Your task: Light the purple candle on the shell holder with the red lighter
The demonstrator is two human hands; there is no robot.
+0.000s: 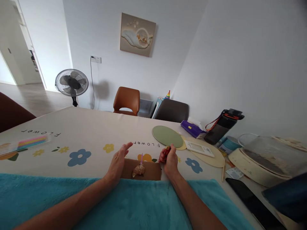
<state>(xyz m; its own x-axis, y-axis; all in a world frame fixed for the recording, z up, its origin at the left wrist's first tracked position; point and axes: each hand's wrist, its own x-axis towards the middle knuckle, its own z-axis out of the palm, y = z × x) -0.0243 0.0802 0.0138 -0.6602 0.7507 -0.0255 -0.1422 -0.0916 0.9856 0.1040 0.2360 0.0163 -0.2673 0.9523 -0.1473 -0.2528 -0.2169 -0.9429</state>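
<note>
A brown cardboard sheet [151, 171] lies on the flowered tablecloth [96, 131] just beyond a turquoise fluffy blanket [134, 204]. On the sheet rests a small beige seashell [138, 170] with a thin purple candle [141, 158] standing up from it. My left hand [118, 162] is open, fingers stretched out, resting at the cardboard's left edge beside the shell. My right hand [169, 159] is closed round a small red object [166, 150], held at the cardboard's right edge.
To the right lie a green oval mat [167, 136], cream mats, a white device [199, 148], a purple tissue pack [192, 128], a dark bottle [219, 127], a steamer pot [266, 158] and a black phone [251, 203]. Coloured sticks [26, 143] sit far left. Chairs and a fan [72, 83] stand behind.
</note>
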